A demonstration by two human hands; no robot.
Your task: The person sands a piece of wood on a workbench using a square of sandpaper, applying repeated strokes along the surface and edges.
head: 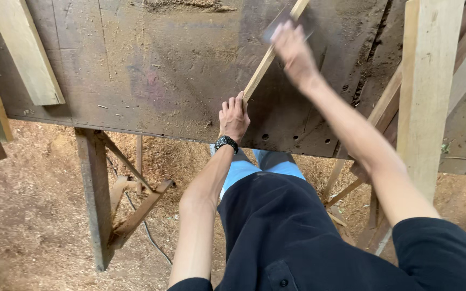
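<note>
A thin light wooden strip (pixel 265 62) lies slanted across a dark, worn workbench top (pixel 152 70). My left hand (pixel 234 116), with a black watch on its wrist, presses down on the strip's near end at the bench's front edge. My right hand (pixel 293 51) is blurred with motion farther up the strip. It grips a flat grey piece (pixel 286 21), perhaps sandpaper or a scraper, held against the wood.
A pale plank (pixel 25 51) leans at the bench's upper left. A tall light board (pixel 424 91) stands upright at the right, among other timbers. Sawdust covers the floor (pixel 28 205). A wooden bench leg (pixel 95 194) with braces and a cable stand below.
</note>
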